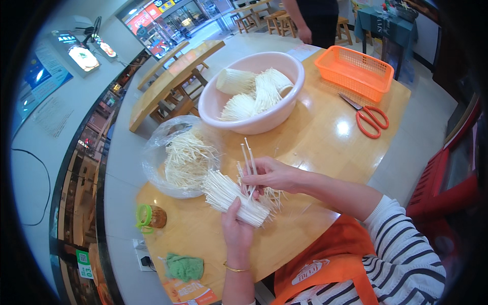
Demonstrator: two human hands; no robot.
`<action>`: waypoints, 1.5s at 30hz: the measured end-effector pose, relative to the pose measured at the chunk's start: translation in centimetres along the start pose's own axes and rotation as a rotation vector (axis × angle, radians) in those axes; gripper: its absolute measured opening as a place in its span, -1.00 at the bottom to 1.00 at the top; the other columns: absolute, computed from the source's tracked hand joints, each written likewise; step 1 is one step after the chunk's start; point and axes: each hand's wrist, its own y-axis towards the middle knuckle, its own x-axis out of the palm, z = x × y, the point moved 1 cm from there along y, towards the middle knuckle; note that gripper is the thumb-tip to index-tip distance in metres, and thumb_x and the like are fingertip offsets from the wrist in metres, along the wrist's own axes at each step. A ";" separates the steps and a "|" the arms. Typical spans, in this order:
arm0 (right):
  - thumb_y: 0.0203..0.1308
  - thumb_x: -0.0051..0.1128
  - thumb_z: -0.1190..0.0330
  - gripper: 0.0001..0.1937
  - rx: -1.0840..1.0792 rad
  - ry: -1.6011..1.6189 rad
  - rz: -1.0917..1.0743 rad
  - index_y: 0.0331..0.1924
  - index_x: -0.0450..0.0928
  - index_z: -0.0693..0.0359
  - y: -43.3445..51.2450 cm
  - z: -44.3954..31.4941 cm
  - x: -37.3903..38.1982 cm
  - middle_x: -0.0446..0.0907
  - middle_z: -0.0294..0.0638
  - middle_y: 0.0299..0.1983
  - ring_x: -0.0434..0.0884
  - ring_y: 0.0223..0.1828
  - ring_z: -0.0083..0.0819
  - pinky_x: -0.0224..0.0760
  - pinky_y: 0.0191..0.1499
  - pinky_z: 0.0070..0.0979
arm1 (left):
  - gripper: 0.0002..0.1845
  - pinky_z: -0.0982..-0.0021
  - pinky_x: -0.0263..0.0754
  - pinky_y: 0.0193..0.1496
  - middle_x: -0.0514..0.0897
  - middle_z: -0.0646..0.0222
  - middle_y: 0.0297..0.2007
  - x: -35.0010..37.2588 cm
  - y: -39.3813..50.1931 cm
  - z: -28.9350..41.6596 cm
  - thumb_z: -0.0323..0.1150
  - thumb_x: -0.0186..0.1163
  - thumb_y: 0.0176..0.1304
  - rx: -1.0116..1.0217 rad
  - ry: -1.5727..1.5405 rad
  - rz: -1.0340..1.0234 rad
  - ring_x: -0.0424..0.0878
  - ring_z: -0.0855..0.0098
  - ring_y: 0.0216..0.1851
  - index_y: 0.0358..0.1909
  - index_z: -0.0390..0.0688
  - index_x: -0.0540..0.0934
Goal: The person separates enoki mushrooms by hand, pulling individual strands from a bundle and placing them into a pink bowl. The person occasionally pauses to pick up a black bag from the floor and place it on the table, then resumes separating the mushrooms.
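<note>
A thick bundle of white enoki mushrooms (228, 194) lies across my left hand (238, 230), whose thumb presses on its top. Just to the right, my right hand (268, 176) pinches a few loose enoki stems (248, 162) that point upward. More stems (275, 198) show under and behind the right hand, partly hidden. Close to the bundle's far left end is a clear plastic bag (152, 167) holding a heap of separated enoki (188, 154). Beyond the hands stands a pale pink basin (244, 126) with several whole enoki clumps (238, 106) inside.
An orange plastic basket (352, 70) and red-handled scissors (368, 118) lie at the far right of the wooden table (324, 152). On the left are a lidded jar (157, 216) and a green cloth (185, 267). A person (318, 19) stands beyond the table.
</note>
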 end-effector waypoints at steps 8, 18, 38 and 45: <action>0.29 0.08 0.28 -0.84 0.033 0.123 0.129 -0.26 0.45 0.20 -0.2 -1.6 -1.8 0.56 -0.30 -0.41 0.46 -0.50 -0.65 0.32 -0.46 -0.71 | -0.51 0.21 0.39 0.18 0.44 0.17 0.09 -0.5 0.0 0.6 -0.47 0.04 0.26 0.041 0.002 0.078 0.47 0.26 0.11 0.23 -0.31 0.23; 0.11 0.27 0.31 -0.81 0.080 -0.140 0.008 -0.34 0.50 0.21 -0.2 -0.1 0.2 0.51 -0.35 -0.44 0.47 -0.45 -0.64 0.36 -0.42 -0.67 | -0.51 0.28 0.44 0.14 0.48 0.20 0.06 0.1 -0.3 -0.2 -0.50 0.05 0.23 0.028 0.116 0.004 0.50 0.34 0.07 0.21 -0.31 0.25; 0.26 0.09 0.37 -0.90 -0.034 0.266 0.004 -0.30 0.45 0.20 -0.4 -1.6 -1.4 0.56 -0.27 -0.37 0.47 -0.48 -0.61 0.36 -0.39 -0.69 | -0.47 0.21 0.40 0.19 0.47 0.23 0.06 -0.2 -0.1 0.4 -0.54 0.09 0.16 0.023 -0.015 0.086 0.47 0.32 0.10 0.21 -0.28 0.28; 0.25 0.11 0.29 -0.83 0.136 0.008 -0.002 -0.31 0.51 0.23 -0.1 -0.7 -0.3 0.53 -0.33 -0.44 0.49 -0.49 -0.62 0.37 -0.43 -0.67 | -0.43 0.21 0.38 0.21 0.46 0.22 0.07 0.2 -0.1 0.2 -0.53 0.10 0.13 -0.009 0.021 0.023 0.46 0.31 0.11 0.23 -0.28 0.26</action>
